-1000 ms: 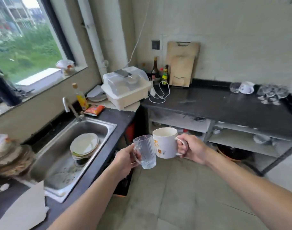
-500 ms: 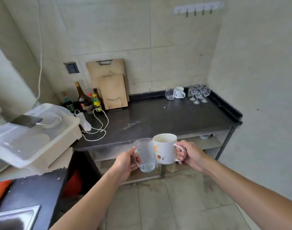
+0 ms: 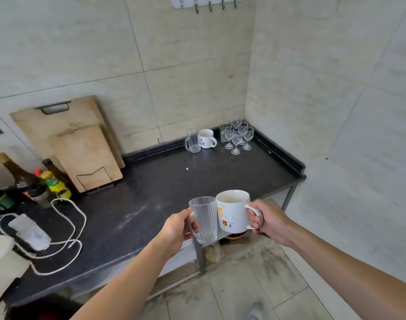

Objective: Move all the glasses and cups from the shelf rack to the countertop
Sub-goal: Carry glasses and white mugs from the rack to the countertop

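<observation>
My left hand [image 3: 177, 228] grips the handle of a clear ribbed glass mug [image 3: 204, 219]. My right hand [image 3: 267, 221] holds a white mug with orange prints [image 3: 233, 211] by its handle. Both mugs are upright, side by side, touching, above the front edge of the black countertop [image 3: 165, 188]. At the back right corner of the countertop stand a clear glass mug [image 3: 192, 140], a white mug [image 3: 206, 138] and several small wine glasses [image 3: 236, 136].
Two wooden cutting boards [image 3: 82, 148] lean on the wall at the back left. Bottles [image 3: 45, 181] stand at the left, with a white charger and cable [image 3: 47, 234] in front. A lower shelf shows under the countertop. Tiled walls close the right side.
The view has swung right from the sink to the countertop and come closer. Both hands carry the same mugs, now over the countertop's front edge.
</observation>
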The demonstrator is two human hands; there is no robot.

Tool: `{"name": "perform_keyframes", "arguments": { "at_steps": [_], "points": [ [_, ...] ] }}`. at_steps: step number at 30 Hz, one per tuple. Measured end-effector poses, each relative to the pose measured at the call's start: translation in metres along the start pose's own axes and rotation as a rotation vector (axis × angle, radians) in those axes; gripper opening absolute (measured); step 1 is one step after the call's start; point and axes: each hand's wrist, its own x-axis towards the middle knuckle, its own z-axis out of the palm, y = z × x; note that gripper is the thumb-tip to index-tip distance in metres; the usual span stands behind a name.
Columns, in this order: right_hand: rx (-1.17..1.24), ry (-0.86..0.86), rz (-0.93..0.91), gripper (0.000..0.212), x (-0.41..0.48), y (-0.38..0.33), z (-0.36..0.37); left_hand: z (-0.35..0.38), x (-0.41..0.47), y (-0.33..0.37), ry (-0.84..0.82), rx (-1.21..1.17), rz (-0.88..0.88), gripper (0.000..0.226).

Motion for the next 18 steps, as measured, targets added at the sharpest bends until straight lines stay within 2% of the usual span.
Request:
{"name": "perform_keyframes", "arguments": {
  "at_steps": [4, 7, 12, 18],
  "points": [
    [-0.076, -0.019, 0.02, 0.039, 0.077, -0.021, -0.032, 0.027, 0.066, 0.029, 0.015, 0.009, 0.0, 0.058],
    [-0.123, -0.042, 0.031, 0.035, 0.13, -0.045, -0.052, 0.044, 0.106, 0.057, 0.043, 0.008, 0.005, 0.062],
    [-0.21, -0.063, 0.092, 0.045, 0.206, -0.071, -0.07, 0.064, 0.159, 0.087, 0.081, -0.042, -0.012, 0.053],
    [-0.274, -0.05, 0.152, 0.037, 0.288, -0.083, -0.061, 0.06, 0.232, 0.113, 0.126, -0.049, -0.054, 0.05]
  ]
}}
